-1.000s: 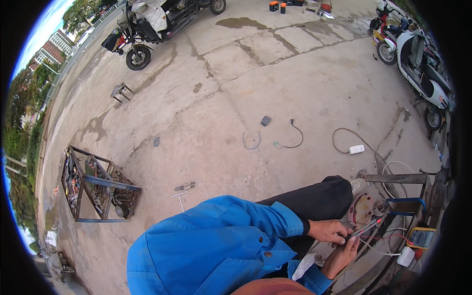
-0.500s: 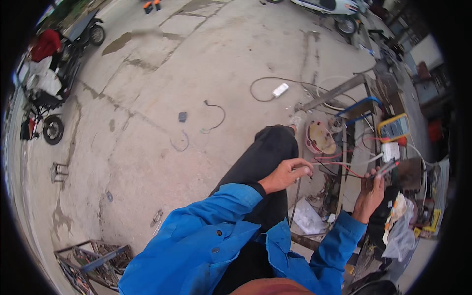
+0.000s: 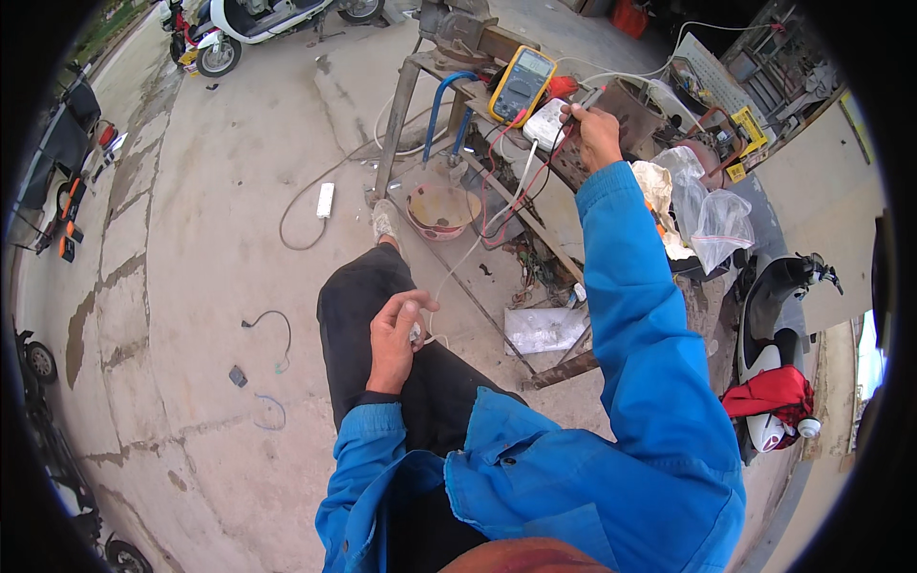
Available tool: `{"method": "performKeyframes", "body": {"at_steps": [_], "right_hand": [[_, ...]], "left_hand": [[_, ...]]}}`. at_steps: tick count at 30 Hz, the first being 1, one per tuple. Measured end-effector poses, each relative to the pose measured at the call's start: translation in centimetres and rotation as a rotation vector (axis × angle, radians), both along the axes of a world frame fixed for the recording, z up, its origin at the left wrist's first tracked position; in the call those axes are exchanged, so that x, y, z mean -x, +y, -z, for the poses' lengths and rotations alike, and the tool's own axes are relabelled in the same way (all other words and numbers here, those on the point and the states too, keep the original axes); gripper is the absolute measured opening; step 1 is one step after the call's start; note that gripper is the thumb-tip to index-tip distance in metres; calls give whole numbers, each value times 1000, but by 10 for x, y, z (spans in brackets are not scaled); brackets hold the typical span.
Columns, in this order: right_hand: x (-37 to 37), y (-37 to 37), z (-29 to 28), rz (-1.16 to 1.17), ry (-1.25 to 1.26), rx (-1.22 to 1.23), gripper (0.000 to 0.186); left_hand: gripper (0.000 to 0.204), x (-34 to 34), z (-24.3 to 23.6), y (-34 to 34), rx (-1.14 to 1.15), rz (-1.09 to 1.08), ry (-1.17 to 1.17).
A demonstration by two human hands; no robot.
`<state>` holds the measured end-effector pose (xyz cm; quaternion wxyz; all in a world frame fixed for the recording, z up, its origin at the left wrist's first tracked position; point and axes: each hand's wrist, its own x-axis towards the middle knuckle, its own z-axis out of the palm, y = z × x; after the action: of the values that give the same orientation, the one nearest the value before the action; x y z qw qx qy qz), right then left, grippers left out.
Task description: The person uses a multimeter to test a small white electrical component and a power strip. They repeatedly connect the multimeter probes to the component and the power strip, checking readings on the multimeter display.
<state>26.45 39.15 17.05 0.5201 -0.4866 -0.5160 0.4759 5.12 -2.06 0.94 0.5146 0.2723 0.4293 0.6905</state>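
My left hand (image 3: 396,336) is in front of my dark-trousered knee, its fingers curled round a thin white cable (image 3: 457,265). A small pale piece, too small to make out, shows in that palm. Over the bench, my right hand (image 3: 594,136) is closed on the multimeter test probes (image 3: 590,98), their tips hard to see. Just beside that hand lies a white charger box (image 3: 545,124), with the white cable running down from it. A yellow multimeter (image 3: 522,84) leans behind the box. Red and black test leads (image 3: 490,181) hang in loops off the bench edge.
The metal-framed bench (image 3: 406,110) carries clear plastic bags (image 3: 723,227). Under it are a round basin (image 3: 441,208) and a white plastic sheet (image 3: 544,329). A white power strip (image 3: 326,201) lies on the concrete. Scooters (image 3: 277,21) stand behind and at the right (image 3: 772,368).
The view has swung right. My right hand has reached farther forward over the bench, up to the charger box. My left hand has drawn back from the leads and now holds the white cable.
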Motion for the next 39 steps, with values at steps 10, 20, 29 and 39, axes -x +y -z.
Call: {"method": "performKeyframes", "body": {"at_steps": [10,20,29,39], "right_hand": [[13,110,24,278,-869,-138,41],[1,98,14,310,-979,-150,51],[70,-67,-56,-33,-187,-774,39],[115,-355,92,-759,-244,-625,49]], "left_hand": [[35,8,0,-4,31,-24,-11],[39,7,6,1,48,-18,-17],[44,2,14,6,-26,-9,-74],[31,0,26,-14,-76,-139,-236]]}}
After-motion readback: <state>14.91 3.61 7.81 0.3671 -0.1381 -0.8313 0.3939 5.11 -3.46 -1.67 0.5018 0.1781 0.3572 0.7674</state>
